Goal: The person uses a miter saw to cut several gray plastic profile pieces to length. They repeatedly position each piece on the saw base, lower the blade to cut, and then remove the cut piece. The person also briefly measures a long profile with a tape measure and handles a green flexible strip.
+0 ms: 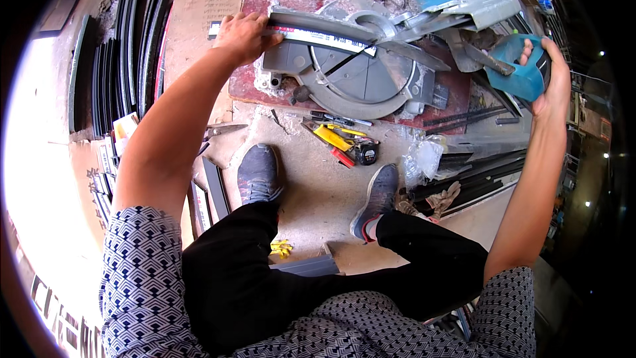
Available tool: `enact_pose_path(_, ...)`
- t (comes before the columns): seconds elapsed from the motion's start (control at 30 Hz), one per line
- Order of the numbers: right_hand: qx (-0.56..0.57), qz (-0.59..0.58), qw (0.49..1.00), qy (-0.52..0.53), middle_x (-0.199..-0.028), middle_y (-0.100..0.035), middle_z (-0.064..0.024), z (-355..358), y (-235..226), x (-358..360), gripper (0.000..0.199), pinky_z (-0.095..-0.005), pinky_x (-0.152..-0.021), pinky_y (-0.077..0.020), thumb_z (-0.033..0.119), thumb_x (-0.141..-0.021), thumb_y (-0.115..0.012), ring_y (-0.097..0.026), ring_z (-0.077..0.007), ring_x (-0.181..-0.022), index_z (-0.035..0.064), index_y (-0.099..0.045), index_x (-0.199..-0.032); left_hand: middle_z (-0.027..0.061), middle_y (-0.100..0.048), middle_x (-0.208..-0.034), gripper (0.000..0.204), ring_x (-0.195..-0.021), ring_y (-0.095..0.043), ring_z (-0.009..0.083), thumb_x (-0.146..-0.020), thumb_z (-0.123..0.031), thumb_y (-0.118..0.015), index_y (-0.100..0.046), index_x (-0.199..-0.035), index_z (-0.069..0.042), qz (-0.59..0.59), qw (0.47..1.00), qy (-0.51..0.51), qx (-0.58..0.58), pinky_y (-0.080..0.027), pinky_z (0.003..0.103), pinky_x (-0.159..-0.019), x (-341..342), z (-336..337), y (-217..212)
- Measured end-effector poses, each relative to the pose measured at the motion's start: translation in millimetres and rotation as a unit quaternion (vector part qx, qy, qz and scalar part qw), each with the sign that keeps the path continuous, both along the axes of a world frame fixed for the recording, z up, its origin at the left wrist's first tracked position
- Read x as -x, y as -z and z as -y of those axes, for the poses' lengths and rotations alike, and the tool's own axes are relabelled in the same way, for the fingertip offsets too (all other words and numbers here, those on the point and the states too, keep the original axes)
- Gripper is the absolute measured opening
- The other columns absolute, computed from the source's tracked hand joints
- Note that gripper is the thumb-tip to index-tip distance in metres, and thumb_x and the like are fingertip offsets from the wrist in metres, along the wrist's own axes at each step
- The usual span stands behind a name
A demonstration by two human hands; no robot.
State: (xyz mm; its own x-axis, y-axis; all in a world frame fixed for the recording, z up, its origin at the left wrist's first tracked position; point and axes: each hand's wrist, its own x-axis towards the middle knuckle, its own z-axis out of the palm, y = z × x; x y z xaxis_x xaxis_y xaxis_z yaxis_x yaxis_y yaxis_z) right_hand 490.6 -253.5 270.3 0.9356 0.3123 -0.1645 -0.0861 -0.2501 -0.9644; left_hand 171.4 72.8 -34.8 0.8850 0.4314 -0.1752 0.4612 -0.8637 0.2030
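A grey miter saw [361,79] stands on a red board [248,83] on the floor in front of me. Along its fence lies a narrow profile strip [331,41] with white printed film. My left hand [245,36] is closed over the strip's left part, fingers on top and thumb toward the saw. Far to the right, my right hand [546,76] wraps round the saw's blue handle [517,69]. The saw's arm [457,13] leans to the right. I cannot tell whether the blade touches the strip.
Between my shoes [258,172] and the saw lie a yellow utility knife [331,136], a tape measure [366,153] and pens. Long dark profiles [109,86] are stacked at the left, more [464,179] at the right. A cardboard sheet [192,20] lies beyond my left arm.
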Motion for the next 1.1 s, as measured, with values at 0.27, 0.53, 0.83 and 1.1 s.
enact_pose_path(0.27,-0.004,-0.013,1.000,-0.010,-0.091,-0.073,-0.0193,0.9,-1.1,-31.3,0.031,-0.0310,-0.068,-0.0633,0.015,-0.098,-0.067,-0.072,-0.0224,-0.074,-0.0126,-0.064,-0.110,0.0149,-0.065,-0.129,0.067,-0.130,-0.055,0.0321,-0.101,-0.064,-0.051,-0.060,-0.136,-0.007,0.011,0.999,0.035,0.036,-0.036,0.050,-0.112,11.1,-2.3,10.5)
enact_pose_path(0.53,-0.007,-0.023,1.000,-0.015,-0.109,-0.071,-0.0248,2.4,-4.5,-55.3,0.027,-0.0306,-0.070,-0.0633,0.015,-0.097,-0.068,-0.071,-0.0218,-0.078,-0.0072,-0.061,-0.112,0.0152,-0.065,-0.109,0.058,-0.111,-0.061,0.0319,-0.100,-0.061,-0.055,-0.066,-0.117,-0.006,0.043,0.993,0.087,0.070,-0.040,0.048,-0.101,50.1,17.9,-5.4)
enact_pose_path(0.83,0.054,-0.029,0.997,-0.045,-0.126,-0.068,-0.0288,2.6,-10.4,-79.6,0.034,-0.0253,-0.070,-0.0618,0.022,-0.099,-0.067,-0.071,-0.0174,-0.078,-0.0052,-0.058,-0.118,0.0154,-0.066,-0.103,0.063,-0.103,-0.063,0.0357,-0.088,-0.057,-0.074,-0.067,-0.124,-0.005,0.129,0.982,0.030,0.134,-0.047,0.047,-0.094,99.4,49.5,-14.1)
enact_pose_path(1.1,0.059,-0.035,0.997,-0.040,-0.125,-0.069,-0.0260,2.0,-9.4,-81.0,0.036,-0.0259,-0.070,-0.0621,0.023,-0.098,-0.067,-0.072,-0.0177,-0.079,-0.0063,-0.059,-0.118,0.0122,-0.064,-0.099,0.055,-0.093,-0.062,0.0304,-0.081,-0.037,-0.088,-0.068,-0.122,-0.006,0.243,0.949,-0.052,0.195,-0.050,0.040,-0.085,135.1,61.1,-16.5)
